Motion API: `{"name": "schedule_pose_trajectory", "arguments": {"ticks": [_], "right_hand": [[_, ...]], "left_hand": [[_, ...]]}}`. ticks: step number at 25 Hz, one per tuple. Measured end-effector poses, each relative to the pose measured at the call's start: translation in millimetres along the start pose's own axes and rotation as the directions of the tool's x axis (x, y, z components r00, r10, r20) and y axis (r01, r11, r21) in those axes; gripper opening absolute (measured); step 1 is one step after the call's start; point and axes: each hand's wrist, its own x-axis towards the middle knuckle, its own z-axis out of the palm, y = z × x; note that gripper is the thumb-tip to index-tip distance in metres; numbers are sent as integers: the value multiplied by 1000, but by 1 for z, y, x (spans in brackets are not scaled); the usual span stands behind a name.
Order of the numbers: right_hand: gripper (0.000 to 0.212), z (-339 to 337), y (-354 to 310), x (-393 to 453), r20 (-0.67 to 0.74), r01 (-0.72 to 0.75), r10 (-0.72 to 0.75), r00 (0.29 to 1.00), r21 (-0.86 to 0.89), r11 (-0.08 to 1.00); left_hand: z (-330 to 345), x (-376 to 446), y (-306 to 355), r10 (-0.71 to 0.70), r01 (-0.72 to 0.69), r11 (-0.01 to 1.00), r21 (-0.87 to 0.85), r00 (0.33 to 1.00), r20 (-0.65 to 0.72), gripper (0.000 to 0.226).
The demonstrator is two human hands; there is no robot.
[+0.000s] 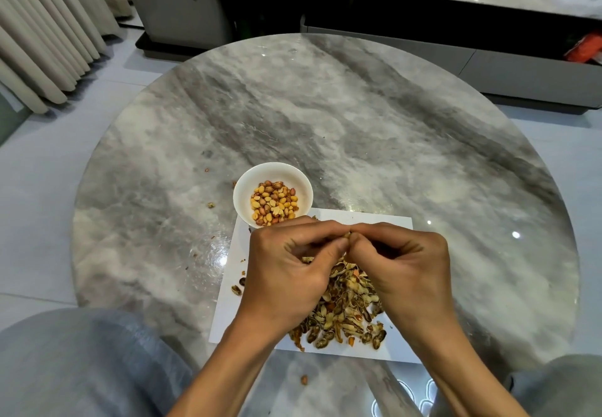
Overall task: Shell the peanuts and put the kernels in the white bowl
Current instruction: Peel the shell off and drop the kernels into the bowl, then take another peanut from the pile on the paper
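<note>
A small white bowl [247, 185] holding several shelled kernels [273, 202] stands on the round marble table, just left of a white paper sheet [384, 222]. A heap of peanuts and broken shells [345, 312] lies on the sheet. Above the heap, my left hand [286, 273] and my right hand [404, 270] meet fingertip to fingertip and together pinch one peanut [348, 235], of which only a small tan tip shows between the fingers.
The marble table [325, 123] stretches wide beyond the bowl. Loose shell bits lie left of the sheet [237, 289], and one kernel [304, 379] sits near the front edge. My knees are at the lower left and lower right. A grey cabinet stands behind.
</note>
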Motion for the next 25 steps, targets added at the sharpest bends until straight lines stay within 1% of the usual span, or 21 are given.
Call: {"name": "schedule_pose_trajectory", "arguments": {"ticks": [2,3,6,7,9,11,13,14,16,18,19,20,21,22,24,25], "right_hand": [[32,2,-1,1,-16,1,-2,1000,-31,1000],[35,1,-1,2,-8,-5,4,1000,-60,998],[37,-4,0,4,68,14,-3,998,-157,987],[37,-4,1,4,58,28,-19,998,-165,986],[32,-2,5,2,-6,15,-16,1000,-144,989],[28,4,8,0,-69,-2,-7,998,-130,991],[29,6,7,1,-87,-10,-1,996,-117,993],[30,6,7,3,-79,-30,23,997,-93,995],[31,6,9,7,-68,-147,149,987,25,989],[26,9,12,12,-39,-296,308,950,184,937],[23,10,13,14,-26,-344,362,932,248,905],[20,10,16,16,-14,-375,395,919,285,882],[18,9,19,17,1,-396,411,911,277,876],[15,7,24,18,16,-410,415,910,198,890],[15,1,37,15,44,-392,398,916,-112,913],[18,-2,43,13,43,-353,376,926,-258,899]], "left_hand": [[0,0,-1,-36,36,999,-15,999,0,31],[0,-1,-3,-38,38,999,9,999,14,32],[0,-4,-6,39,-56,983,173,994,101,33],[1,-4,-7,62,-77,979,190,994,86,32],[5,-7,-8,66,-65,985,161,998,-1,28],[10,-10,-6,30,-22,992,128,998,-56,27],[11,-11,-5,-19,25,997,79,997,-76,27],[10,-10,-5,-55,58,998,39,995,-79,26],[9,-7,-5,-154,150,987,-50,985,-83,28],[8,-5,-2,-268,256,958,-129,960,-86,29],[6,-3,-2,-319,304,940,-158,945,-80,29],[4,-2,-2,-361,347,925,-156,930,-72,27],[1,-1,-4,-396,388,915,-110,916,-66,25],[-3,-1,-7,-423,423,906,-14,904,-56,23],[-11,0,-13,-457,451,854,259,889,-42,19],[-13,-1,-14,-462,444,812,379,886,-46,17]]}}
